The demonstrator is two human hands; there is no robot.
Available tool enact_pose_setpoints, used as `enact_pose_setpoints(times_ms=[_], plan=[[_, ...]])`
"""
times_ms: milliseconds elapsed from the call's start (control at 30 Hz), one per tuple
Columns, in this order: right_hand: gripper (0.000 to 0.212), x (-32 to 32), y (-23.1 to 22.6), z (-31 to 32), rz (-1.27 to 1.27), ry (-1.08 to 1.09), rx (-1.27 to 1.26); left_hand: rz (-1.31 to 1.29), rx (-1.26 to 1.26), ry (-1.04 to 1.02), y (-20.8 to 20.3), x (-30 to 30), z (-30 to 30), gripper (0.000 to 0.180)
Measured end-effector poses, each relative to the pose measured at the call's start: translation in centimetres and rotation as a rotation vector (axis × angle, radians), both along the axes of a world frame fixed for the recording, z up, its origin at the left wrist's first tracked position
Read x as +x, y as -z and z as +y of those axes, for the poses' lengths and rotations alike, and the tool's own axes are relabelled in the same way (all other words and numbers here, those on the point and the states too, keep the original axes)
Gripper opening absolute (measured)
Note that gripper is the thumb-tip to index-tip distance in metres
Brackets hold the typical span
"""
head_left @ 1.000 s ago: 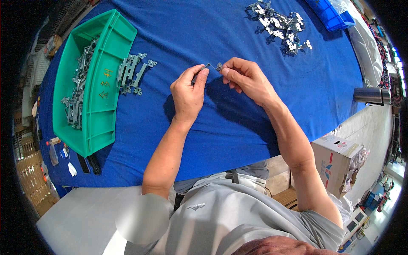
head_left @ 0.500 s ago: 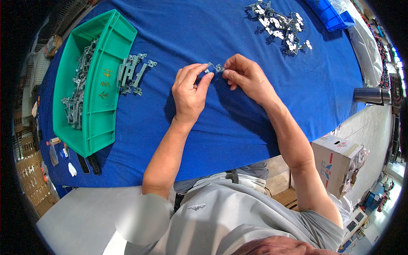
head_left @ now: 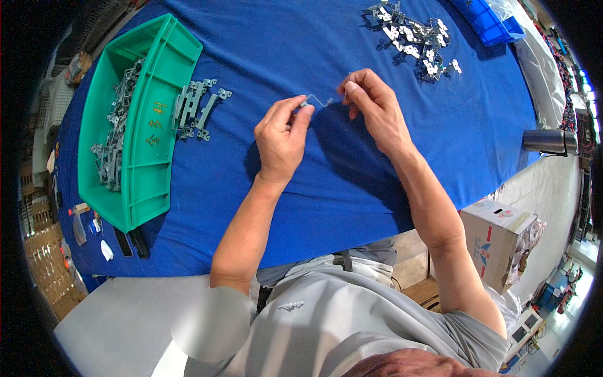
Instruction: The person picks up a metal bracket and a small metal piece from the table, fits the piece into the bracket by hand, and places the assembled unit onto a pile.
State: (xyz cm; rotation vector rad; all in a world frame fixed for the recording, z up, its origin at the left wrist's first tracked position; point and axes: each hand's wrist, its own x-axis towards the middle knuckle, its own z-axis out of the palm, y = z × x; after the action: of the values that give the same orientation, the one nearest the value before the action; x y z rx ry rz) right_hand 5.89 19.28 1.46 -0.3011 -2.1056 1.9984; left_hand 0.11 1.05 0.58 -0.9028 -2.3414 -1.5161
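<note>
A thin bent metal bracket (head_left: 329,101) is pinched at one end between the thumb and fingers of my left hand (head_left: 279,135). Its free end points right, toward my right hand (head_left: 375,110). That hand is a little apart from the bracket, with thumb and forefinger pressed together; whatever they hold, if anything, is too small to name. To the left, several grey metal brackets (head_left: 204,113) lie side by side on the blue cloth (head_left: 251,207). More brackets (head_left: 116,138) fill the green bin (head_left: 141,169) beside them.
Loose shiny brackets (head_left: 418,41) make a pile at the far right, near a blue plastic bin (head_left: 487,25). A steel flask (head_left: 549,141) is at the right edge of the table. Below it, a cardboard box (head_left: 493,235) stands off the table.
My right hand has come away from the bracket, moving slightly up and to the right. The left hand keeps its hold in nearly the same place, and more of the bracket shows.
</note>
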Motion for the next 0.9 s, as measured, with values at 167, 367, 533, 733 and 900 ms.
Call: enact_pose_setpoints(times_ms=[167, 367, 533, 733, 900], plan=[[0.022, 0.4, -1.6, -0.4, -0.210, -0.250, -0.080, -0.442, 0.168, -0.051, 1.1, -0.3, -0.4, 0.022], [0.024, 0.5, -1.5, -0.6, -0.197, -0.253, -0.035, -0.403, 0.130, -0.054, 1.2, -0.3, -0.3, 0.022], [0.024, 0.5, -1.6, -0.5, -0.214, -0.236, -0.012, -0.396, 0.133, -0.061, 0.5, -0.1, -0.1, 0.019], [0.022, 0.3, 0.1, 0.2, -0.140, -0.228, 0.160, -0.194, 0.093, -0.029, 0.2, -0.2, -0.2, 0.018], [0.020, 0.3, -0.7, -0.3, -0.213, -0.178, 0.201, -0.137, 0.070, -0.014, -0.4, 0.0, -0.2, 0.022]])
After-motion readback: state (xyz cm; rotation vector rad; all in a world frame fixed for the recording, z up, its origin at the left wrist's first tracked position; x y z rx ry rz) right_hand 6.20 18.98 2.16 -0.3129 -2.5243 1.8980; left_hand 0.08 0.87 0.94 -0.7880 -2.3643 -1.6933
